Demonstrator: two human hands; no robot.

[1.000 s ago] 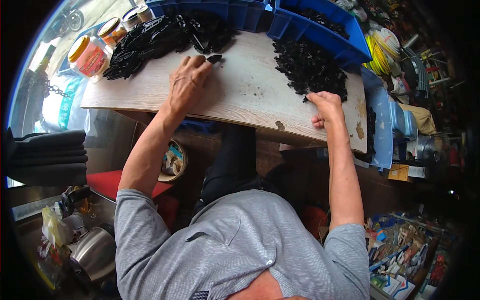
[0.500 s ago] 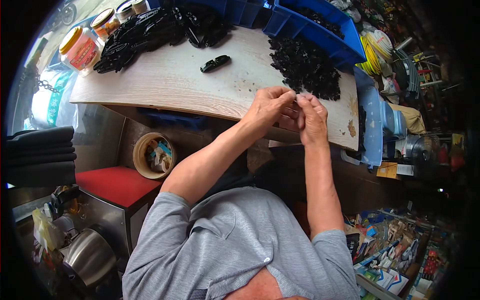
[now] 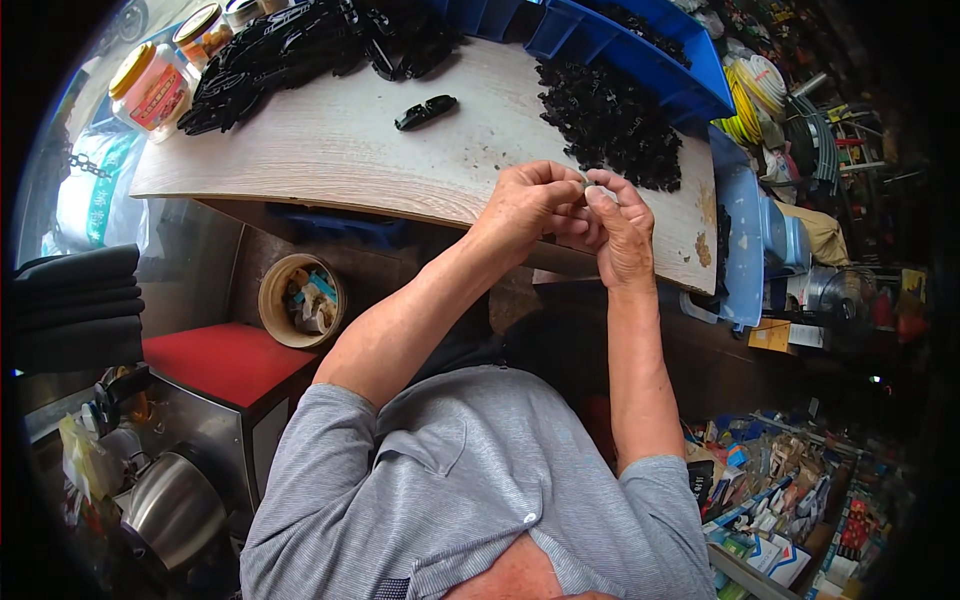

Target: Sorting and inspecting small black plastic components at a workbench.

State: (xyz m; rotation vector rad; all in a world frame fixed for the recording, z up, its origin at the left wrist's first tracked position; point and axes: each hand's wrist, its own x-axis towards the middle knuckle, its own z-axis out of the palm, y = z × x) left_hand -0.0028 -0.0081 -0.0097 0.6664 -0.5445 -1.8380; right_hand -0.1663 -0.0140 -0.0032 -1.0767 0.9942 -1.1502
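Note:
My left hand (image 3: 528,203) and my right hand (image 3: 615,228) meet over the near edge of the pale wooden board (image 3: 330,150). Their fingertips pinch together on a small part that is mostly hidden between them. Just beyond my hands lies a heap of small black parts (image 3: 612,120). One long black plastic piece (image 3: 426,111) lies alone in the middle of the board. A larger pile of long black pieces (image 3: 300,45) covers the far left of the board.
Blue bins (image 3: 640,40) stand at the board's far edge. Jars with yellow lids (image 3: 150,88) sit at the far left. A round tub (image 3: 298,298), a red stool top (image 3: 225,358) and metal pots (image 3: 170,510) lie below left. Cluttered shelves fill the right.
My left hand left the pile at the far left and came to my right hand; both now pinch a small part. A single black piece now lies mid-board.

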